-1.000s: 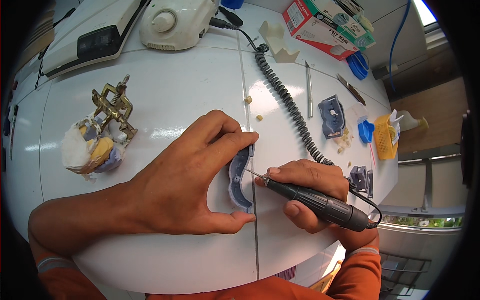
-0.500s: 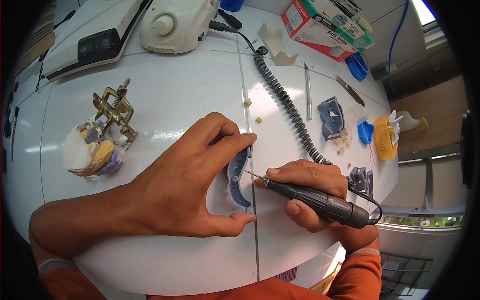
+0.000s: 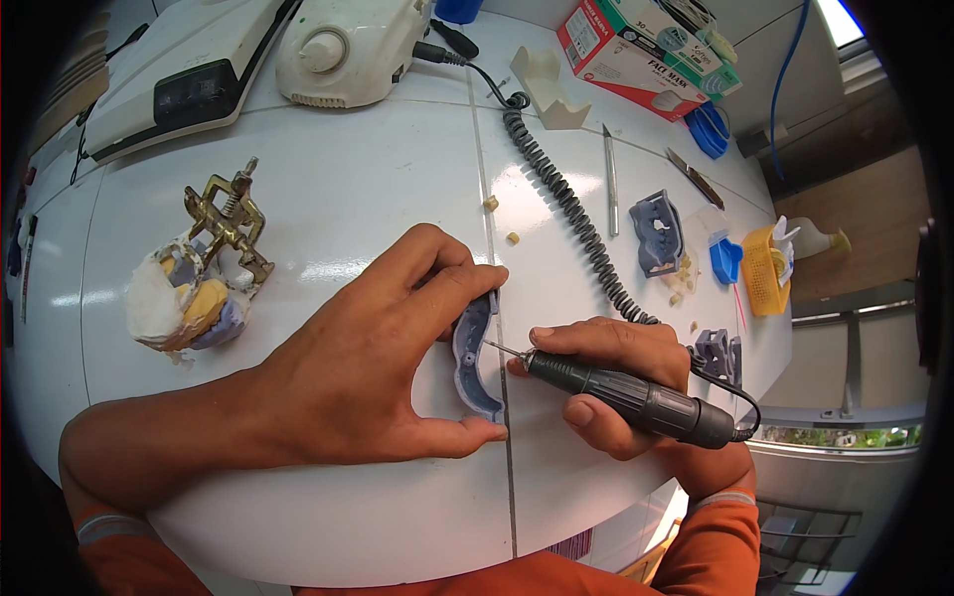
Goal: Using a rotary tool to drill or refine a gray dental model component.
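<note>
My left hand (image 3: 363,363) holds a curved grey-blue dental mould piece (image 3: 467,358) at its two ends, between the thumb below and the fingers above. Its hollow side faces up and to the right. In my right hand (image 3: 621,348) is a black rotary handpiece (image 3: 646,400), gripped like a pen. A thin metal bur (image 3: 505,350) sticks out from it to the left, its tip at the inner edge of the piece; whether it touches I cannot tell. A coiled black cord (image 3: 566,199) runs up the table to a cream control box (image 3: 343,60).
At left stands a brass articulator (image 3: 231,219) with a plaster and yellow cast (image 3: 179,303). On the right lie a craft knife (image 3: 611,189), a folding knife (image 3: 696,179), another grey-blue mould piece (image 3: 656,233), a blue tray (image 3: 726,260) and a yellow basket (image 3: 763,273). Mask boxes (image 3: 646,60) stand behind.
The rear of the handpiece has risen slightly in the picture, with its bur staying by the curved piece. My left hand keeps its hold almost unmoved.
</note>
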### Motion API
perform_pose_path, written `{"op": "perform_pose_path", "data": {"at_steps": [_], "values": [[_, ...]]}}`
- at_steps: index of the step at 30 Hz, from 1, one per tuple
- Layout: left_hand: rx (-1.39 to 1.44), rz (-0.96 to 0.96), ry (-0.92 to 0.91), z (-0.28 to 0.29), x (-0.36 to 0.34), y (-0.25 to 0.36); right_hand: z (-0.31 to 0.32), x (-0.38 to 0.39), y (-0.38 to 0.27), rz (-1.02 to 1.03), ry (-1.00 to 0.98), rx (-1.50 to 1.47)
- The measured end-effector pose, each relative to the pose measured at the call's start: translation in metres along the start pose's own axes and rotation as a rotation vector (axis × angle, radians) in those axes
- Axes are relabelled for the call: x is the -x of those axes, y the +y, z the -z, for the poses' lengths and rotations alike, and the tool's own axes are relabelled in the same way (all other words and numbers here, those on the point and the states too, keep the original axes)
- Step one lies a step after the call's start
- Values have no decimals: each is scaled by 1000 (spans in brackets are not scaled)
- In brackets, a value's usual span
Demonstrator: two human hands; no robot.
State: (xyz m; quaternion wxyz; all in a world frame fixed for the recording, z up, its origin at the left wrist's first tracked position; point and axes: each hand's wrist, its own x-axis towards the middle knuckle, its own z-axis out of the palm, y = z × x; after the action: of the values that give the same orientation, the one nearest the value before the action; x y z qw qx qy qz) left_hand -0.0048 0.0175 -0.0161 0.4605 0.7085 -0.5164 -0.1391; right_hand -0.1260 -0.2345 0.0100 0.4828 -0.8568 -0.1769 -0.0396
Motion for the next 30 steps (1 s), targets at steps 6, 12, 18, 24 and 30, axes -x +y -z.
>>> {"op": "perform_pose_path", "data": {"at_steps": [6, 12, 18, 24, 30], "values": [[1, 5, -20, 2, 1, 1, 0, 0, 0, 32, -19, 52], [9, 25, -37, 3, 0, 2, -3, -1, 3, 108, 15, 82], [-3, -15, -10, 1, 0, 0, -3, -2, 0, 117, -2, 96], [5, -6, -15, 1, 0, 0, -6, -2, 1, 117, 11, 102], [13, 2, -18, 1, 0, 0, -7, -1, 2, 116, 22, 105]]}}
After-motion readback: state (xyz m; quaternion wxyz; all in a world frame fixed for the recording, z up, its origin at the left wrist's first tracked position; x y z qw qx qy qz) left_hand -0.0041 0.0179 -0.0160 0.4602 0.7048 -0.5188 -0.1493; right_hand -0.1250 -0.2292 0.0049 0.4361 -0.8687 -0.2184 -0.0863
